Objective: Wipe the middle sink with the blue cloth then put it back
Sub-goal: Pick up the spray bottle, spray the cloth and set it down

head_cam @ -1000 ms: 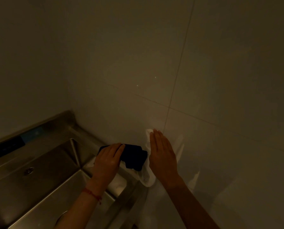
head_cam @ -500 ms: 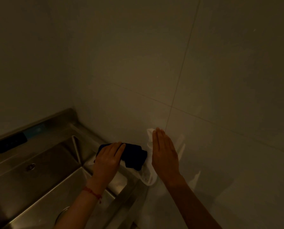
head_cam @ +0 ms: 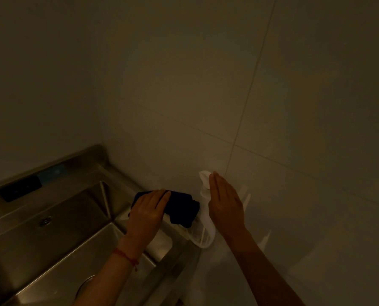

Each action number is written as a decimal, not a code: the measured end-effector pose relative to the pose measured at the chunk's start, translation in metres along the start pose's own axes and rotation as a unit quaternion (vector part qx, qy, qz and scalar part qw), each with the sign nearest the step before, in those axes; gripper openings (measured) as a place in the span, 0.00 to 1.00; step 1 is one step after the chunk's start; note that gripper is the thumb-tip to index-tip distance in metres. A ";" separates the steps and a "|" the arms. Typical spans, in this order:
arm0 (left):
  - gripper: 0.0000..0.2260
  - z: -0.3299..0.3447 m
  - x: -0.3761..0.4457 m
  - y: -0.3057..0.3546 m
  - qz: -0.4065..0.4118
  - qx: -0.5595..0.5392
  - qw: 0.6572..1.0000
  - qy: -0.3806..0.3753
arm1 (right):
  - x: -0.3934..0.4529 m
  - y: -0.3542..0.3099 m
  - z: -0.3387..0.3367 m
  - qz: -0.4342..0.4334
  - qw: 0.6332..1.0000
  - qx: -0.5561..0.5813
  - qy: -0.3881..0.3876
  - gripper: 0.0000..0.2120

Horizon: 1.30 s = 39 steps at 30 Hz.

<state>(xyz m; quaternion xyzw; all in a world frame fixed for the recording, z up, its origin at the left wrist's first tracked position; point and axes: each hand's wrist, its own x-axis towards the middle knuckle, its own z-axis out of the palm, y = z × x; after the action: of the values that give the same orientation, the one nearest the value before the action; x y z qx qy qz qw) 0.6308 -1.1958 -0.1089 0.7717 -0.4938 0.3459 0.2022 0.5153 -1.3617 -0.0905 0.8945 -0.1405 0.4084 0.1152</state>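
The room is dim. The blue cloth (head_cam: 181, 209), almost black in this light, lies bunched on the steel sink's far right rim by the tiled wall. My left hand (head_cam: 147, 214) rests flat on its left part, fingers together. My right hand (head_cam: 225, 204) is held edge-on just right of the cloth, fingers straight, holding nothing, beside a white holder (head_cam: 206, 235) fixed to the wall. A steel sink basin (head_cam: 58, 246) fills the lower left.
A white cloth or paper (head_cam: 204, 180) sticks up behind my right hand's fingertips. A dark panel (head_cam: 19, 188) and a blue label (head_cam: 51, 173) sit on the sink's back ledge. Tiled wall (head_cam: 250, 96) fills the upper view. An overflow fitting (head_cam: 45, 220) marks the basin's back wall.
Both hands stay almost in place; my right hand has shifted slightly right and away from the cloth. The cloth has not moved.
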 end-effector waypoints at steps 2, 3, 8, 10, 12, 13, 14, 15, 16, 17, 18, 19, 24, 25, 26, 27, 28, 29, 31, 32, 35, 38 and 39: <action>0.15 0.000 0.000 -0.001 -0.003 0.001 1.000 0.002 | 0.001 0.001 0.002 -0.008 1.000 0.002 0.005 0.20; 0.13 0.000 0.000 -0.002 -0.005 0.002 1.000 0.004 | 0.001 0.001 0.003 -0.012 1.000 0.004 0.009 0.19; 0.16 0.000 0.000 -0.004 -0.005 -0.001 1.000 0.001 | 0.004 0.002 0.010 -0.043 0.998 0.011 0.034 0.18; 0.17 0.000 0.000 -0.005 -0.007 -0.001 1.000 0.001 | 0.005 0.003 0.013 -0.058 0.997 0.013 0.042 0.19; 0.17 0.000 0.000 -0.006 -0.010 -0.001 1.000 0.005 | 0.006 0.003 0.016 -0.070 0.996 0.009 0.056 0.19; 0.16 -0.001 0.001 -0.006 -0.010 -0.001 1.000 0.007 | 0.007 0.004 0.017 -0.074 0.995 0.009 0.062 0.18; 0.16 -0.001 0.001 -0.006 -0.009 -0.001 1.000 0.009 | 0.007 0.004 0.018 -0.077 0.995 0.009 0.067 0.18; 0.17 -0.001 0.001 -0.006 -0.007 -0.002 1.000 0.010 | 0.008 0.004 0.019 -0.078 0.994 0.011 0.070 0.18; 0.17 -0.002 0.001 -0.006 -0.006 -0.002 1.000 0.011 | 0.009 0.005 0.019 -0.080 0.994 0.012 0.073 0.18; 0.17 -0.002 0.002 -0.006 -0.005 -0.001 1.000 0.013 | 0.010 0.005 0.020 -0.082 0.994 0.013 0.076 0.18; 0.17 -0.002 0.002 -0.006 -0.005 -0.001 1.000 0.013 | 0.011 0.005 0.020 -0.085 0.993 0.015 0.079 0.18; 0.17 -0.002 0.002 -0.007 -0.006 -0.002 1.000 0.012 | 0.012 0.005 0.021 -0.090 0.992 0.016 0.082 0.17; 0.16 -0.001 0.000 -0.011 -0.013 -0.003 1.000 0.009 | 0.012 0.002 0.024 -0.109 0.989 0.018 0.094 0.14; 0.16 -0.001 0.000 -0.012 -0.015 -0.003 1.000 0.009 | 0.012 0.002 0.025 -0.112 0.989 0.019 0.096 0.14; 0.16 -0.002 0.000 -0.013 -0.018 -0.003 1.000 0.009 | 0.013 0.000 0.025 -0.114 0.988 0.021 0.098 0.13; 0.16 -0.002 -0.001 -0.015 -0.019 -0.003 1.000 0.009 | 0.015 -0.001 0.024 -0.117 0.988 0.022 0.099 0.13; 0.16 -0.003 -0.001 -0.017 -0.021 -0.002 1.000 0.009 | 0.016 -0.003 0.024 -0.120 0.987 0.021 0.102 0.13; 0.16 -0.004 -0.001 -0.019 -0.023 0.000 1.000 0.009 | 0.017 -0.004 0.023 -0.123 0.987 0.020 0.104 0.13; 0.16 -0.007 -0.003 -0.022 -0.028 0.002 1.000 0.011 | 0.021 -0.008 0.021 -0.124 0.986 0.021 0.110 0.12; 0.16 -0.009 -0.003 -0.024 -0.030 0.004 0.999 0.012 | 0.023 -0.010 0.021 -0.124 0.986 0.025 0.112 0.12; 0.16 -0.015 -0.006 -0.029 -0.035 0.008 0.999 0.016 | 0.026 -0.018 0.017 -0.131 0.984 0.035 0.117 0.12; 0.16 -0.022 -0.010 -0.034 -0.040 0.011 0.999 0.024 | 0.028 -0.025 0.014 -0.140 0.982 0.040 0.118 0.12; 0.16 -0.024 -0.012 -0.037 -0.041 0.013 0.999 0.027 | 0.029 -0.028 0.014 -0.143 0.982 0.041 0.118 0.12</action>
<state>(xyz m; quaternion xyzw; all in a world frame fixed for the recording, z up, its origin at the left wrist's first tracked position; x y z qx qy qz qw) 0.6526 -1.1570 -0.0999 0.7844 -0.4517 0.3642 0.2194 0.5528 -1.3440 -0.0798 0.8547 0.0202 0.4962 0.1514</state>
